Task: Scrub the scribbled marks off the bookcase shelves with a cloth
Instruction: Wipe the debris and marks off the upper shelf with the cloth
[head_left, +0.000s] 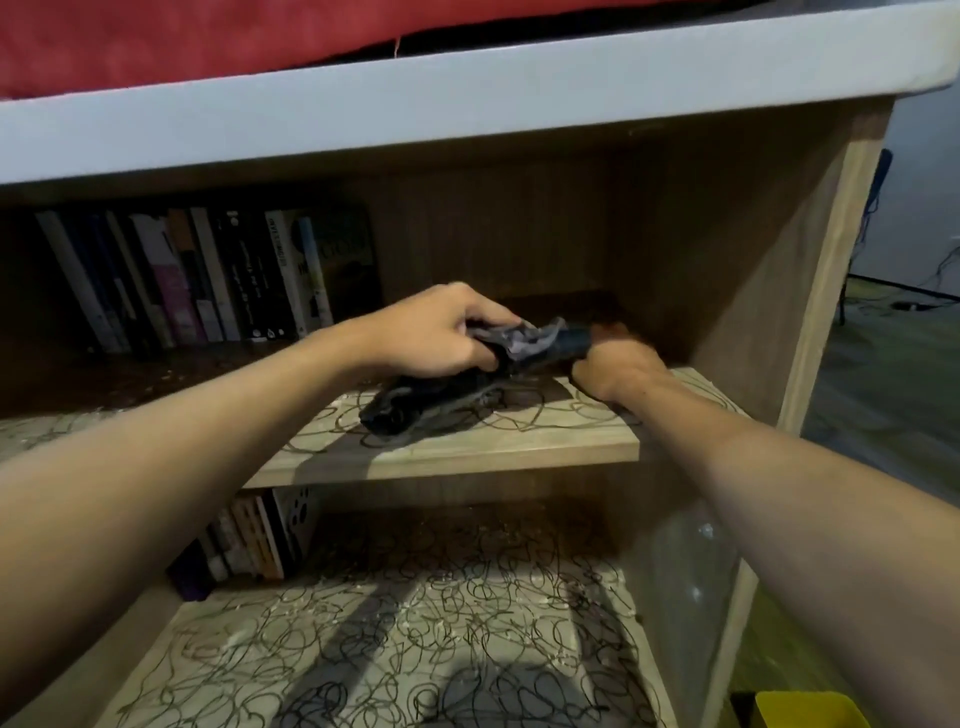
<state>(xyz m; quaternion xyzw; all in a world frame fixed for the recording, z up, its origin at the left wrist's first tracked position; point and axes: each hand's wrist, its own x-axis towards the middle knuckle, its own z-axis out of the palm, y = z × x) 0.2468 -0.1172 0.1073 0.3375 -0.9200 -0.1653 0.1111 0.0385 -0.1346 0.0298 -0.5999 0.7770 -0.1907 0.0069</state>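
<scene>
Scribbled wooden shelf (519, 441); hands wring crumpled dark cloth (524, 345).

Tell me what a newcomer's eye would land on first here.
Black scribbles cover the lower shelf, with more on the middle shelf. Above that shelf the left hand and right hand both grip a dark cloth. A row of books stands at the back left.

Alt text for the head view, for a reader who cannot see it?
Both hands, left hand and right hand, hold a dark cloth over the scribbled upper shelf of a bookcase. Books stand at its left; the lower shelf is scribbled too.
</scene>
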